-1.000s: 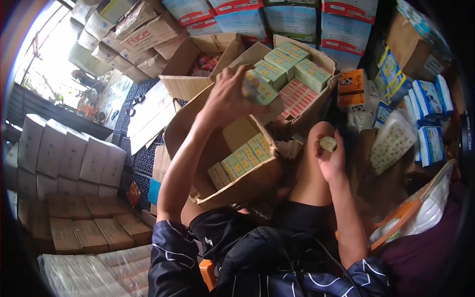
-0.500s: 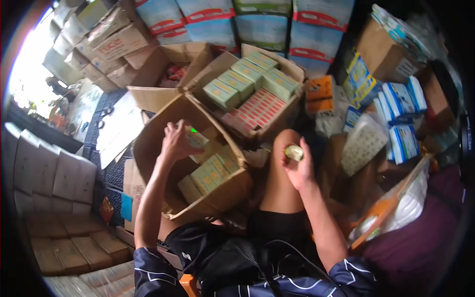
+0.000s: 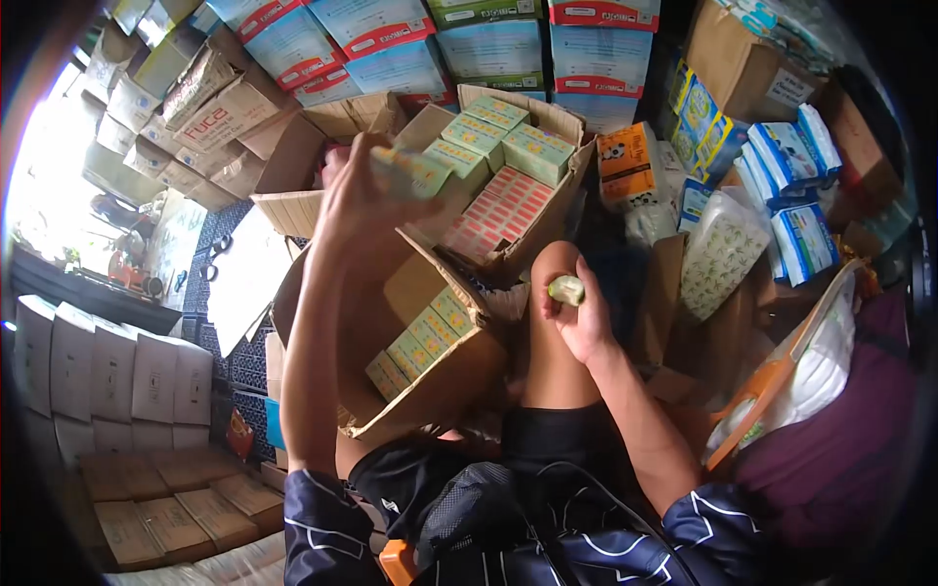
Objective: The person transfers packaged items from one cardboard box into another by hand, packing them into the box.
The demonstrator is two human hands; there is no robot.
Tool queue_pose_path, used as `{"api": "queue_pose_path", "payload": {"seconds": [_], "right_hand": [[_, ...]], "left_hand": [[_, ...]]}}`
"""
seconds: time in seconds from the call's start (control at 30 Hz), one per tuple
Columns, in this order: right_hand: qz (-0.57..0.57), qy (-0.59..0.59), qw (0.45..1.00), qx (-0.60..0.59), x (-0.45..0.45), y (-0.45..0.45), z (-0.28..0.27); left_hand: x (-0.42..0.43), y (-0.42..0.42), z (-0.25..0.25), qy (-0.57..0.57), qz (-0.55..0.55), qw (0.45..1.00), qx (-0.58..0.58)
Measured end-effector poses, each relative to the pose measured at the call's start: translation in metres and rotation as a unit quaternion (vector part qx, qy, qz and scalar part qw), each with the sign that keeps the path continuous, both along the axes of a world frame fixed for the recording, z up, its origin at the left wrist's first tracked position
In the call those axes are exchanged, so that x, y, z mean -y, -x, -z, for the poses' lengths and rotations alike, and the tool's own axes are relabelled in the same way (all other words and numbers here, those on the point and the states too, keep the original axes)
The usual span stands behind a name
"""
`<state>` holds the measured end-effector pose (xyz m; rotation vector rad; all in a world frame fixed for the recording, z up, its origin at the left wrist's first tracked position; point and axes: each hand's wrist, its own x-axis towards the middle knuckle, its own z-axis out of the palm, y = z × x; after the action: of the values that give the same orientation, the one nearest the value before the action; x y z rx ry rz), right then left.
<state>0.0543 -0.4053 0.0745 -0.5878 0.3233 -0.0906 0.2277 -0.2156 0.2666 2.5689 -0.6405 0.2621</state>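
My left hand (image 3: 357,200), smeared by motion, is raised over the edges of the open cartons. A small light-green printed box (image 3: 412,172) sits between its thumb and fingers. Below is the near carton (image 3: 322,313), with a row of similar green boxes (image 3: 422,342) along its right side. More green boxes (image 3: 537,153) lie in the far carton (image 3: 550,217), beside red-and-white patterned packs (image 3: 500,210). Over my knee, my right hand (image 3: 586,322) is closed around a pale piece of fruit with green skin (image 3: 567,289), which looks bitten.
Blue-and-red cartons (image 3: 381,68) are stacked behind. A third open carton (image 3: 288,210) stands at back left, with scissors (image 3: 220,246) near it. White boxes (image 3: 112,366) line the left. Blue-and-white packs (image 3: 787,161) and an orange pack (image 3: 628,166) are at right.
My left hand has risen out of the near carton with a green box, moving up and away from me. My right hand still holds the fruit, turned slightly. The view has shifted a little.
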Motion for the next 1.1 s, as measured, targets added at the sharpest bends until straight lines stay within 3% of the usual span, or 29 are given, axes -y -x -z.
{"api": "queue_pose_path", "payload": {"seconds": [0.2, 0.33, 0.47, 0.7, 0.77, 0.97, 1.1], "right_hand": [[0.007, -0.004, 1.000, 0.009, 0.002, -0.003, 0.000], [0.005, -0.026, 0.999, -0.018, 0.006, -0.003, -0.001], [0.040, -0.008, 0.998, -0.037, 0.002, -0.005, -0.004], [0.041, -0.015, 0.999, -0.028, 0.003, -0.005, -0.003], [0.047, -0.009, 0.998, -0.031, 0.005, -0.005, -0.001], [0.048, 0.019, 0.997, -0.057, 0.012, -0.005, -0.001], [0.056, 0.028, 0.996, -0.056, 0.011, -0.007, -0.002]], "left_hand": [[0.076, -0.087, 0.036, 0.013, 0.035, 0.995, -0.095], [0.116, -0.126, 0.066, -0.009, 0.050, 0.998, -0.036], [0.157, -0.134, 0.080, 0.029, 0.030, 0.996, -0.083], [0.238, -0.140, 0.104, -0.018, 0.070, 0.994, -0.084], [0.253, -0.143, 0.117, -0.020, 0.034, 0.996, -0.082], [0.270, -0.170, 0.171, 0.001, 0.053, 0.998, -0.031], [0.269, -0.166, 0.161, -0.068, 0.060, 0.995, -0.031]]}}
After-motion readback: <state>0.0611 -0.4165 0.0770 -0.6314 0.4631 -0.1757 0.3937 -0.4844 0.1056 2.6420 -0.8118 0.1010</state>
